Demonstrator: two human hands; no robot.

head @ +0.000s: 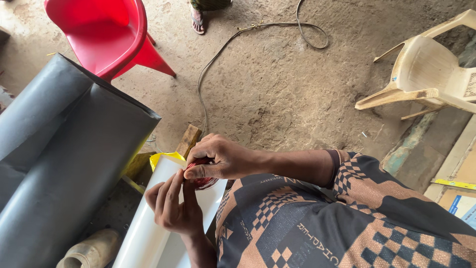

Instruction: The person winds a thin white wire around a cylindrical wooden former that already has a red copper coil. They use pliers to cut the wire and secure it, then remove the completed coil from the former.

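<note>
My right hand (223, 159) is curled over a small dark red, glossy round thing (204, 181), which looks like a roll of tape. My left hand (174, 203) comes up from below, its fingers pinching the same red thing at its left edge. Both hands hover just above a white roll with a yellow inner end (148, 223), which lies beside my body. My patterned brown and black sleeve covers the right forearm.
Large grey rolls of sheet material (64, 159) lie at the left. A red plastic chair (106, 32) stands at the top left, a cream plastic chair (431, 74) at the right. A cable (218, 54) runs across the dirt floor. Another person's sandalled foot (198, 20) shows at the top.
</note>
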